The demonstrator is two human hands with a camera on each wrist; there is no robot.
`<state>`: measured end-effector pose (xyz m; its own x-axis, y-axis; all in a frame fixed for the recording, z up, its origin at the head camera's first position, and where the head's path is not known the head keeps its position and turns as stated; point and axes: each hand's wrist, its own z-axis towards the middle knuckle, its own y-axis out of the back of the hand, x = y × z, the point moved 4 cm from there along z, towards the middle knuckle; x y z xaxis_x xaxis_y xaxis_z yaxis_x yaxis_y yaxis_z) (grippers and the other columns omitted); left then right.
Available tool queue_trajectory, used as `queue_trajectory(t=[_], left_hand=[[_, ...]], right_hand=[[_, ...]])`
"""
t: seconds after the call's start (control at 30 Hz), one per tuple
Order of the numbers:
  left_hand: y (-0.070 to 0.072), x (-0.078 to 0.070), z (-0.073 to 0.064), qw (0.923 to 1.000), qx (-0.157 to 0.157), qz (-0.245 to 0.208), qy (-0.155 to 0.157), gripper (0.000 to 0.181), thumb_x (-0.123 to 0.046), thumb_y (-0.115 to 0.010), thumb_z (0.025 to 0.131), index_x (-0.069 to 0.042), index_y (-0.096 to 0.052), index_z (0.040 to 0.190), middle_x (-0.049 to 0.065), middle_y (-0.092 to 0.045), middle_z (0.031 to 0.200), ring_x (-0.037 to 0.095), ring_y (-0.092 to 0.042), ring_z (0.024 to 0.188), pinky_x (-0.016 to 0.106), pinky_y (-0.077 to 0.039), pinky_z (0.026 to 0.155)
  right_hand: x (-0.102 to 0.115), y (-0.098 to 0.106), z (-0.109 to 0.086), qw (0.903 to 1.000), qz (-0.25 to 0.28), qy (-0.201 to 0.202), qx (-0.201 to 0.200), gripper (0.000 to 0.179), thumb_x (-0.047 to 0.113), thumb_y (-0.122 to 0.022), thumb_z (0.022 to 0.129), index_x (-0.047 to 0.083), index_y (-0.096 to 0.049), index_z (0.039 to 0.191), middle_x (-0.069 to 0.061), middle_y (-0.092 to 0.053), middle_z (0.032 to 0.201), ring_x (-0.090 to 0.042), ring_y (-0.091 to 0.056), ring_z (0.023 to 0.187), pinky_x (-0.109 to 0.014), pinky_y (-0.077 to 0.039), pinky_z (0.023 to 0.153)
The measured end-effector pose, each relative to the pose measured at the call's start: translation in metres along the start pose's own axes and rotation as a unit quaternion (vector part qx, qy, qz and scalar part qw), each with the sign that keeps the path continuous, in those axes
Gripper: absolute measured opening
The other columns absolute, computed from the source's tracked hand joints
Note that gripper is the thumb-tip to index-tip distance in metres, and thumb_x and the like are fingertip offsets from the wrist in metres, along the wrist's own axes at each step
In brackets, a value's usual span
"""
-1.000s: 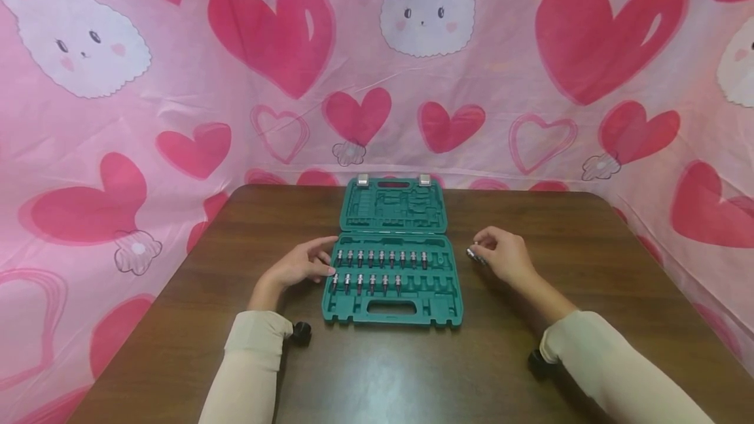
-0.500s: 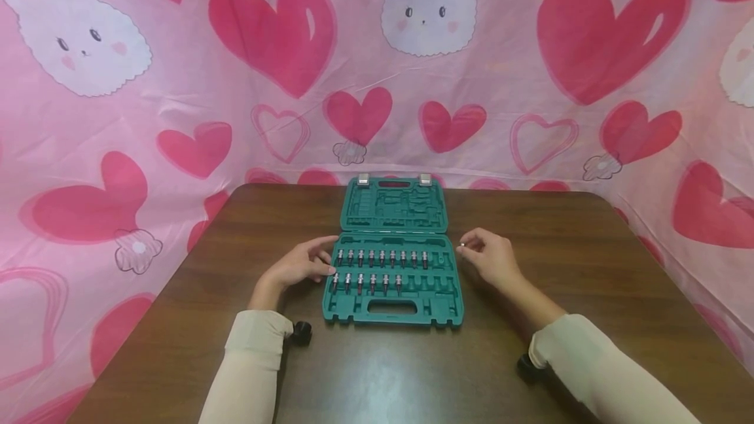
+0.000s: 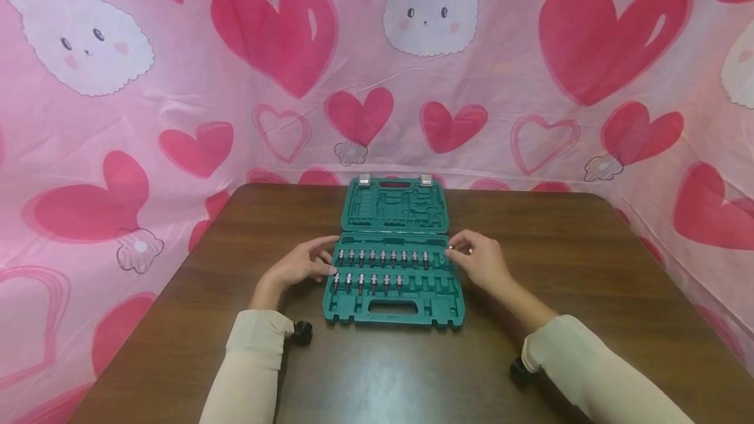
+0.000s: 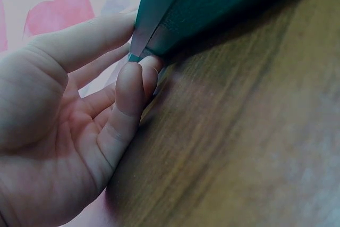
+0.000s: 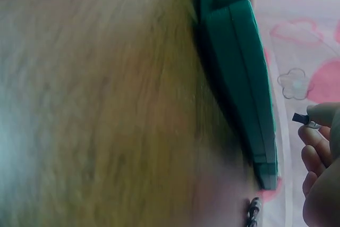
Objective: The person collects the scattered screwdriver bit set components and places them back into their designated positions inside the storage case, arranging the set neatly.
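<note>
In the head view an open green case (image 3: 393, 307) holds two rows of bit sockets (image 3: 372, 283), with vacant slots at the right of both rows. My right hand (image 3: 484, 260) is over the case's right edge. Thumb and fingertips pinch one bit socket (image 5: 312, 124); its dark tip shows in the right wrist view, while the fingers hide most of its metal body. My left hand (image 3: 294, 265) touches the case's left side with thumb and index finger. The left wrist view shows its other fingers (image 4: 127, 89) bent by the case's side, low near the table.
The case's lid (image 3: 394, 205) lies folded back, its two metal latches at the far edge. Small metal pieces (image 5: 253, 213) lie on the brown wooden table (image 3: 377, 378) beyond the case in the right wrist view. A pink heart-patterned cloth (image 3: 406, 77) hangs behind.
My right hand has moved left with the bit socket, from the table beside the case to over the case's right edge. The left hand stays at the case's left side.
</note>
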<state>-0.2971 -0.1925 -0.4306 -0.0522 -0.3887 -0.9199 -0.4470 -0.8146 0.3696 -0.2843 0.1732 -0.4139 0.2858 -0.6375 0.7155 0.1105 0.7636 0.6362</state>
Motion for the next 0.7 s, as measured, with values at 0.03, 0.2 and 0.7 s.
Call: queue_trajectory(t=[0.03,0.2,0.7], left_hand=[[-0.001,-0.004,-0.002,1.0,0.001,0.001,0.0,0.07,-0.003,-0.07,0.088,-0.003,-0.036,0.149,0.019,-0.061,0.098,0.028,-0.06,0.081,0.037,-0.054,0.07],[-0.001,-0.012,-0.006,1.0,0.001,-0.003,-0.003,0.069,-0.003,-0.069,0.088,-0.002,-0.036,0.149,0.018,-0.061,0.097,0.028,-0.06,0.08,0.038,-0.054,0.07],[0.003,0.018,0.01,1.0,-0.008,0.006,-0.001,0.072,-0.01,-0.073,0.087,-0.011,-0.038,0.149,0.014,-0.063,0.097,0.026,-0.06,0.079,0.037,-0.054,0.068]], right_hand=[[0.001,-0.001,0.0,1.0,0.002,0.0,0.001,0.012,0.015,-0.076,0.086,0.009,-0.069,0.093,-0.002,-0.066,0.083,-0.022,-0.057,0.076,-0.035,-0.049,0.066],[0.005,-0.008,-0.001,0.9999,0.007,0.013,0.0,0.012,0.014,-0.077,0.085,0.009,-0.069,0.091,-0.002,-0.067,0.082,-0.021,-0.057,0.075,-0.035,-0.049,0.067],[0.02,-0.035,-0.008,0.9989,0.022,0.008,0.04,0.011,0.016,-0.078,0.084,0.015,-0.067,0.087,0.003,-0.065,0.083,-0.018,-0.057,0.077,-0.035,-0.047,0.069]])
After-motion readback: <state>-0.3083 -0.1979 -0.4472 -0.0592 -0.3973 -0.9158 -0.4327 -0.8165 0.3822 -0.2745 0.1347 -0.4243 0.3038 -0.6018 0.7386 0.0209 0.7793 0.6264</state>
